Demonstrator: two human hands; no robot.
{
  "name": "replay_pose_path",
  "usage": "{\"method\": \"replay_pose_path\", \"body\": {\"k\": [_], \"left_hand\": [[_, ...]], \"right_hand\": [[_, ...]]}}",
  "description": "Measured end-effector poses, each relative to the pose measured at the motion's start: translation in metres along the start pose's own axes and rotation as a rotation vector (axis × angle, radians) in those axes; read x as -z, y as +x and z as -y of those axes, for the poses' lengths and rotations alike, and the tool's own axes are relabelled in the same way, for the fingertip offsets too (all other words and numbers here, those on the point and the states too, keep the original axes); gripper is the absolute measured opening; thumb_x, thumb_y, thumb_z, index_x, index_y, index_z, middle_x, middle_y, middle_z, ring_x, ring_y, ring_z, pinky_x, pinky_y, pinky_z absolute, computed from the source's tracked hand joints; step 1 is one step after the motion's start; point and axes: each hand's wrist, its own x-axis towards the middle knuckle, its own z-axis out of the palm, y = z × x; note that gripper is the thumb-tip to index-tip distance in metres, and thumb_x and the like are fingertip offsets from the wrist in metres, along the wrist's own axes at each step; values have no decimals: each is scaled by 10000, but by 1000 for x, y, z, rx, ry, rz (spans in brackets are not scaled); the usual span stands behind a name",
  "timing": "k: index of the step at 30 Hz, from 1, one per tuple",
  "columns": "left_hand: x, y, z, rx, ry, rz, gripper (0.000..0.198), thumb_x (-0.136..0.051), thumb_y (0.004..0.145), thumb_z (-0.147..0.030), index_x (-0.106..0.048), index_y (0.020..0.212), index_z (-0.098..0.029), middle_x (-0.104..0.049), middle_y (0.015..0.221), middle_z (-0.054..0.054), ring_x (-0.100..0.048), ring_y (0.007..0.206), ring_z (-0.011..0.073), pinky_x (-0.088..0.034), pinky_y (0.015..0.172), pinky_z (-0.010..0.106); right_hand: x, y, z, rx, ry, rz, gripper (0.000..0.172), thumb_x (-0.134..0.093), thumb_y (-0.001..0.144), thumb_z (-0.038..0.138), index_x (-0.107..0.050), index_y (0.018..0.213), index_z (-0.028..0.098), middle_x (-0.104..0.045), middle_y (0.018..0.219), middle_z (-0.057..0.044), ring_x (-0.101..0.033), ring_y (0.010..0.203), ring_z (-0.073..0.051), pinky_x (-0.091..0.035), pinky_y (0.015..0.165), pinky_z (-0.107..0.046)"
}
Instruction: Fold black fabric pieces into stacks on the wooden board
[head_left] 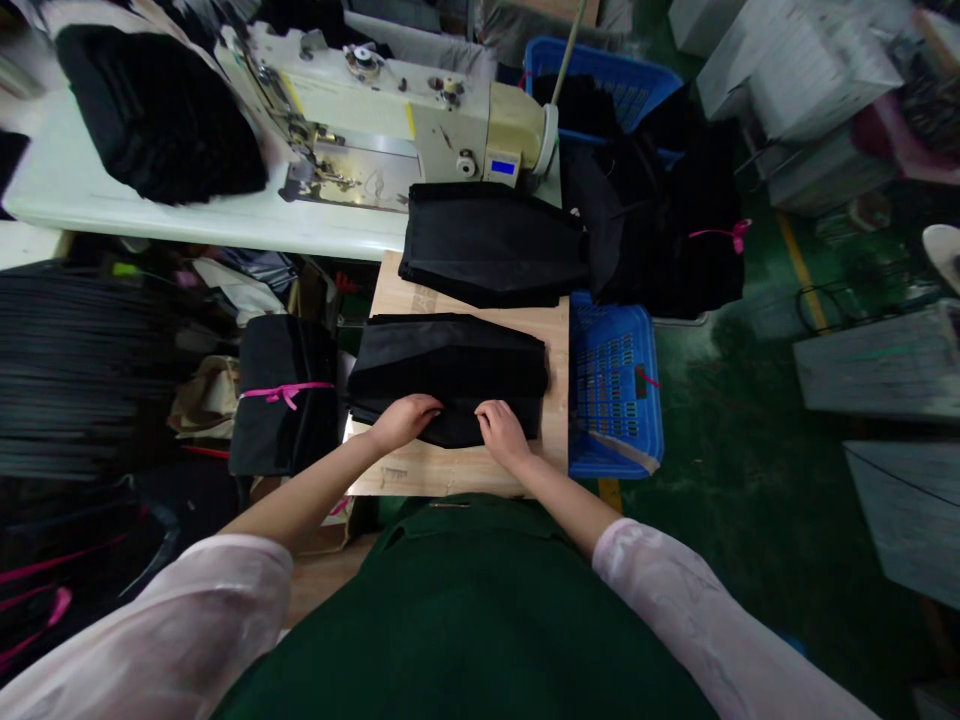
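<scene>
A stack of black fabric panels lies on a wooden board in front of my body. At the near side of this stack, my left hand is closed, its fingertips pinching a black fabric panel. A short gap to the right, my right hand pinches the same panel with bent fingers and thumb. Some fingertips merge with the dark cloth. Just beyond lies a second stack of black panels, partly on the board and reaching towards the sewing machine.
A sewing machine stands on a white table with a black fabric pile. To the right are a blue basket and dark cloth. A black bundle with a pink tie sits left of the board.
</scene>
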Motion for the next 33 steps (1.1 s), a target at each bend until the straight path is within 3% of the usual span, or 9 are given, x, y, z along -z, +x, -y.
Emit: {"method": "replay_pose_path", "body": {"k": [2, 6, 9, 12, 18, 22, 25, 28, 33], "left_hand": [[0, 4, 5, 55, -48, -7, 276, -435, 906, -247, -676, 1029, -190, -708, 1018, 64, -648, 962, 197, -494, 882, 307], [6, 10, 6, 84, -80, 56, 287, -457, 889, -287, -693, 1033, -209, -725, 1010, 30, -661, 945, 189, -490, 867, 281], [8, 10, 5, 151, -92, 39, 273, -488, 875, -333, -705, 986, -210, -733, 976, 20, -669, 897, 185, -487, 829, 267], [7, 9, 4, 194, -117, -1, 290, -486, 879, -371, -705, 964, -201, -730, 954, 23, -667, 875, 186, -479, 805, 266], [6, 9, 6, 199, -169, 7, 321, -472, 884, -407, -697, 942, -185, -721, 918, 34, -658, 841, 185, -468, 775, 266], [6, 9, 6, 203, -179, -17, 321, -476, 879, -417, -693, 930, -187, -717, 907, 30, -652, 831, 181, -463, 767, 264], [5, 10, 6, 218, -179, -19, 326, -472, 879, -421, -693, 925, -186, -715, 899, 28, -648, 821, 182, -464, 760, 266], [5, 10, 7, 209, -190, -3, 322, -469, 878, -413, -692, 935, -189, -714, 901, 26, -647, 830, 183, -467, 780, 269], [5, 8, 11, 166, -221, 26, 337, -455, 882, -409, -685, 971, -179, -710, 940, 43, -645, 871, 192, -469, 819, 277]], "right_hand": [[2, -4, 8, 131, -83, 27, 129, -475, 947, 186, -601, 959, 164, -622, 1018, -88, -527, 976, -206, -409, 858, -330], [-2, -6, 21, 317, -230, 227, 189, -624, 881, 298, -605, 1006, 156, -610, 1073, -98, -500, 984, -230, -400, 822, -348], [-6, -3, 24, 331, -336, 252, 133, -602, 890, 232, -628, 984, 140, -599, 1150, -115, -487, 1012, -236, -377, 847, -367], [-6, -3, 23, 317, -324, 273, 147, -528, 940, 222, -654, 898, 162, -648, 1059, -82, -501, 978, -215, -353, 846, -360], [3, -5, 23, 65, -277, 222, 253, -432, 1001, 290, -646, 944, 168, -680, 858, -45, -547, 848, -177, -335, 806, -333], [2, -2, 25, 263, -322, 281, 216, -521, 957, 342, -627, 985, 156, -662, 950, -81, -535, 932, -213, -349, 814, -345], [-4, 1, 27, 326, -377, 342, 138, -534, 943, 243, -634, 963, 149, -650, 995, -89, -533, 952, -223, -374, 806, -347], [-8, 3, 28, 228, -341, 375, 166, -493, 956, 194, -650, 917, 156, -665, 978, -71, -557, 945, -209, -402, 802, -326], [0, 3, 30, -24, -224, 339, 210, -458, 983, 259, -644, 1019, 170, -690, 993, -74, -608, 916, -190, -439, 790, -282]]}}
